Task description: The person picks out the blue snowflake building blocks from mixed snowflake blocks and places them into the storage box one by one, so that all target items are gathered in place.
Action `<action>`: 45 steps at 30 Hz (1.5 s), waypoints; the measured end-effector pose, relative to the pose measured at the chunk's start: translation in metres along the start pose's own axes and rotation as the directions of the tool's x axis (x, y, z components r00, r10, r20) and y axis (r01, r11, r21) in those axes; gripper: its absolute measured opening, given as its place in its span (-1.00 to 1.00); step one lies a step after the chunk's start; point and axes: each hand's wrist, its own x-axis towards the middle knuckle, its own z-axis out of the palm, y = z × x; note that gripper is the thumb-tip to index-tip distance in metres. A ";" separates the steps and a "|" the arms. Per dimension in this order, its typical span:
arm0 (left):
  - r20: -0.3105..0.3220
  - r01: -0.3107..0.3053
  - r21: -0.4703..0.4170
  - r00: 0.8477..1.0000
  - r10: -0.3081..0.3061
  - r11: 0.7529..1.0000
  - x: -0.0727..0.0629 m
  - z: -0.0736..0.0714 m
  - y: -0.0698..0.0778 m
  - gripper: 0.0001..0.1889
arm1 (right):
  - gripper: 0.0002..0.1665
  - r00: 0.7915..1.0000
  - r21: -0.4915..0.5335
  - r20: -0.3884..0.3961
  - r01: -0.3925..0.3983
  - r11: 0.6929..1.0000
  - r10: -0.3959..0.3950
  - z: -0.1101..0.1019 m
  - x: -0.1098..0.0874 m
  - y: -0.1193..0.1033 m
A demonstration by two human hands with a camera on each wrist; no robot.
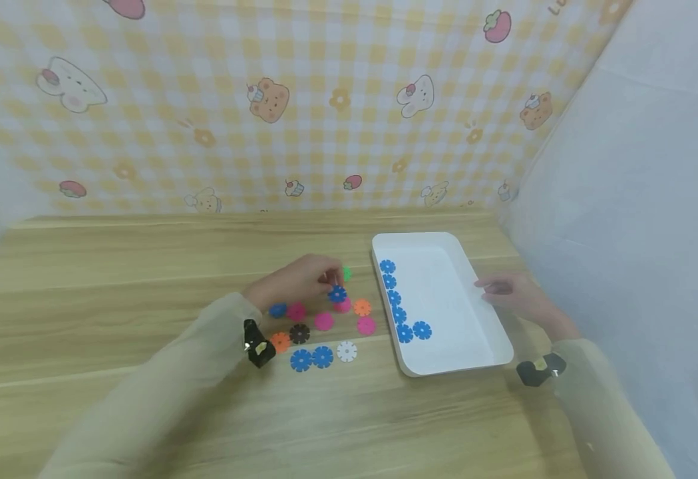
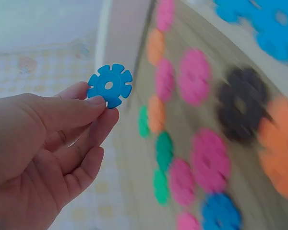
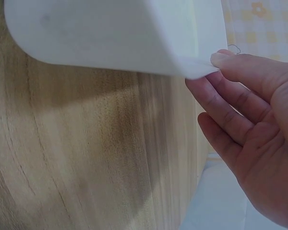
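Between thumb and fingertips, my left hand (image 1: 308, 278) pinches a blue notched disc (image 2: 110, 85), held above several loose discs. My right hand (image 1: 518, 297) grips the right rim of a white tray (image 1: 453, 299), its thumb on the edge and fingers beneath, as the right wrist view shows. Inside the tray, blue discs (image 1: 393, 298) form a line along the left wall, with one more blue disc (image 1: 422, 330) beside the lowest. Below the left hand lie pink discs (image 1: 324, 321), a black disc (image 1: 299, 334) and an orange disc (image 1: 362, 307).
Nearer the front are two blue discs (image 1: 311, 358) side by side and a white disc (image 1: 347, 351). A green disc (image 1: 347, 273) shows behind the left fingers. A checked cloth (image 1: 337, 133) hangs at the table's back, and a pale sheet (image 1: 630, 199) borders the right.
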 end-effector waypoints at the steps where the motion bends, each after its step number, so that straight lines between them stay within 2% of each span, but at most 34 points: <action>1: 0.004 -0.005 0.003 1.000 0.005 1.000 0.004 0.001 0.005 -0.83 | -0.63 1.000 0.001 0.000 0.002 1.000 -0.002 0.000 0.000 0.001; 4: 0.019 -0.036 -0.015 0.999 0.037 0.999 0.018 0.005 0.021 -0.84 | -0.63 1.000 0.003 -0.001 0.004 1.000 -0.004 -0.001 -0.002 0.001; 8: 0.023 -0.136 -0.019 0.990 0.137 0.990 0.040 0.015 0.037 -0.84 | -0.62 1.000 0.013 0.005 0.003 1.000 -0.003 -0.001 -0.004 0.000; 11: 0.040 -0.172 -0.015 0.984 0.172 0.985 0.058 0.024 0.047 -0.85 | -0.61 1.000 0.023 0.011 0.003 1.000 -0.003 -0.002 -0.005 -0.003; 18: 0.130 -0.104 -0.048 0.985 0.109 0.993 0.089 0.044 0.060 -0.87 | -0.62 1.000 0.026 0.008 0.017 1.000 -0.017 -0.001 -0.002 -0.002; 24: 0.171 -0.047 -0.015 0.984 0.049 0.999 0.109 0.061 0.060 -0.85 | -0.63 1.000 0.007 -0.005 0.010 1.000 -0.010 -0.001 -0.001 0.000; 30: 0.198 0.016 0.015 0.980 -0.019 1.000 0.117 0.071 0.062 -0.83 | -0.63 1.000 -0.003 -0.011 0.015 1.000 -0.015 0.000 -0.001 -0.001; 39: 0.206 0.092 0.013 0.974 -0.093 0.996 0.114 0.077 0.063 -0.83 | -0.61 1.000 -0.007 0.001 0.000 1.000 0.000 0.001 -0.002 -0.003; 45: 0.204 0.091 0.056 0.974 -0.100 0.994 0.115 0.077 0.064 -0.82 | -0.62 1.000 -0.006 -0.011 0.025 1.000 -0.025 0.001 0.001 0.001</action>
